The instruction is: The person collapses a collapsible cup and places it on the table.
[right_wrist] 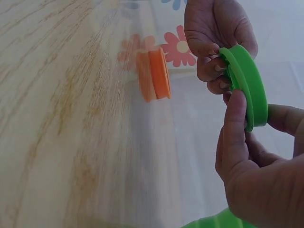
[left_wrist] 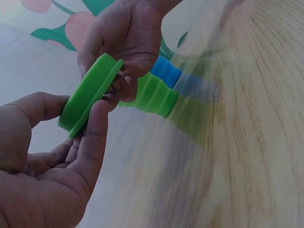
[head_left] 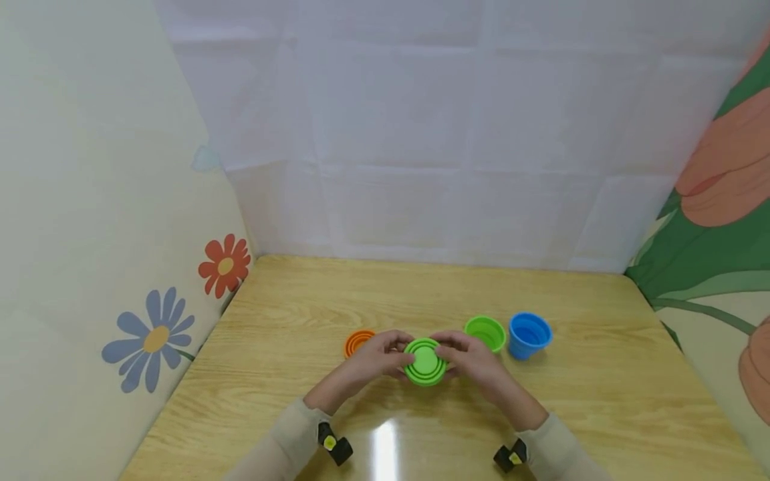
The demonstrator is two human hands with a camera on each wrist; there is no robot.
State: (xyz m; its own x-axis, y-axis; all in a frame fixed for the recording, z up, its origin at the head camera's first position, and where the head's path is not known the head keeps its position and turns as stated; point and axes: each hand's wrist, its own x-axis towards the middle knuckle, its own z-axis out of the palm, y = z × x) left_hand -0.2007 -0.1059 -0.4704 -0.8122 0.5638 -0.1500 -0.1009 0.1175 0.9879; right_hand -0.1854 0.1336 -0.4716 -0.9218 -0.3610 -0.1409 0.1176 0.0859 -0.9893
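I hold a collapsed green cup (head_left: 426, 363), left of the blue cup (head_left: 531, 335) and nearer me.
My left hand (head_left: 380, 357) and right hand (head_left: 475, 361) pinch opposite sides; I judge it light, soft, grippy, hard to break, best held round its outer edge.

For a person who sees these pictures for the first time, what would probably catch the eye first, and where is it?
Probably the flat green cup, held by the left hand and the right hand above the table. Next may come two cups standing farther right: the expanded green cup and, to its right, the blue cup. The flat orange cup lies beyond the left hand, partly hidden by it in the head view.
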